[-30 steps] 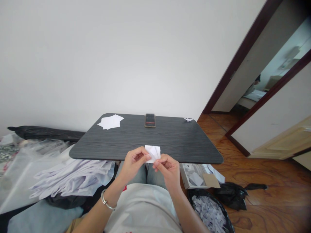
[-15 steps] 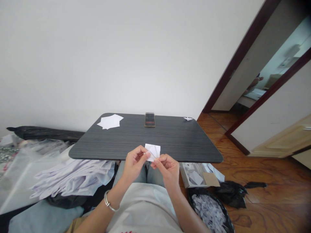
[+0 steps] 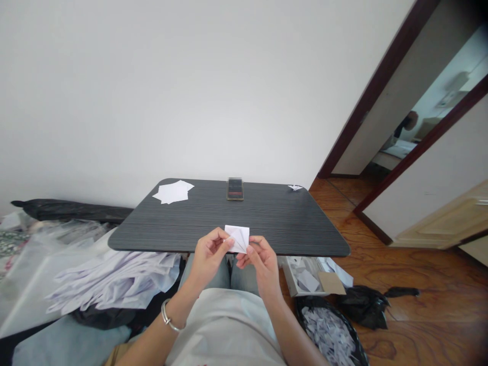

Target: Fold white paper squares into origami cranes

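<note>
A small folded square of white paper (image 3: pixel 239 236) is held up over the near edge of the dark table (image 3: pixel 198 213), with crease lines fanning from its lower right corner. My left hand (image 3: pixel 209 254) pinches its left side between thumb and fingers. At the lower right corner my right hand (image 3: pixel 261 262) grips the same paper, thumb on the front. The fingers behind the sheet are partly hidden. A stack of white paper sheets (image 3: pixel 173 192) lies at the table's far left. At the far right corner sits a small folded paper figure (image 3: pixel 295 187).
A phone (image 3: pixel 235 189) stands near the table's back edge. Below on the right are an open box of papers (image 3: pixel 301 277), a black-lined bin of folded paper pieces (image 3: pixel 330 330) and a black bag (image 3: pixel 364 305). Piled white sheets (image 3: pixel 118 279) lie left. Beyond the doorway a person is partly visible.
The folded paper has shifted slightly left and its creased face shows more fully. My right thumb has moved from the bottom edge to the lower right corner. The person beyond the doorway has moved.
</note>
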The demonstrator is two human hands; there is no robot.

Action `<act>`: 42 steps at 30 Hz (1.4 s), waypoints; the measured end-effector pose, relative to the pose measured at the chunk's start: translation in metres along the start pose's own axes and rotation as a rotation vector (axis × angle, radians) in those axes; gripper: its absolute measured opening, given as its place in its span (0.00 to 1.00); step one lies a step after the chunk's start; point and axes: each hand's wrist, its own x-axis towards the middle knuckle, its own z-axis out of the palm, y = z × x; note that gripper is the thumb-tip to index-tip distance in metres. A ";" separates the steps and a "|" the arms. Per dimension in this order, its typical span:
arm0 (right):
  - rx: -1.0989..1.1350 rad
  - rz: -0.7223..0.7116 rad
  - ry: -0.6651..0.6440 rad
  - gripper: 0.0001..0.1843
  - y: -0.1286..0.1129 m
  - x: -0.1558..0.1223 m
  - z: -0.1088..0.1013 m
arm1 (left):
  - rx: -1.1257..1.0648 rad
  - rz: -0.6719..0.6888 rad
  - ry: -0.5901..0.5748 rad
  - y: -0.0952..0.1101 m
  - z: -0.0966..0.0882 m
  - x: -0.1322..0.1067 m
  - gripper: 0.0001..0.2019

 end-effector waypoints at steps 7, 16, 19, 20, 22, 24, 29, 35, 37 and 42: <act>-0.064 0.007 -0.036 0.10 -0.002 -0.003 0.000 | 0.020 0.002 -0.006 -0.001 0.000 0.000 0.12; -0.091 0.028 -0.015 0.14 -0.006 -0.001 0.005 | 0.013 -0.016 -0.031 -0.007 -0.002 -0.001 0.12; -0.101 0.039 -0.013 0.14 -0.006 0.000 0.005 | 0.014 -0.022 -0.042 -0.008 -0.002 -0.001 0.12; -0.101 0.043 -0.012 0.14 -0.007 0.000 0.005 | 0.013 -0.024 -0.044 -0.009 -0.002 -0.001 0.12; -0.098 0.048 -0.009 0.14 -0.007 0.000 0.006 | 0.012 -0.024 -0.044 -0.009 -0.001 -0.001 0.13; -0.094 0.052 -0.004 0.14 -0.008 0.000 0.006 | 0.014 -0.028 -0.041 -0.009 -0.001 -0.001 0.13; -0.080 0.058 -0.008 0.14 -0.006 0.000 0.005 | -0.001 -0.041 -0.043 -0.010 -0.001 -0.001 0.13; -0.073 0.056 -0.006 0.13 -0.004 0.000 0.004 | -0.013 -0.047 -0.043 -0.010 0.000 -0.001 0.13; -0.077 0.052 -0.006 0.13 -0.004 0.000 0.004 | -0.011 -0.042 -0.042 -0.010 0.000 -0.001 0.13; -0.101 0.037 -0.004 0.14 -0.006 -0.001 0.005 | -0.006 -0.025 -0.025 -0.009 0.000 0.000 0.13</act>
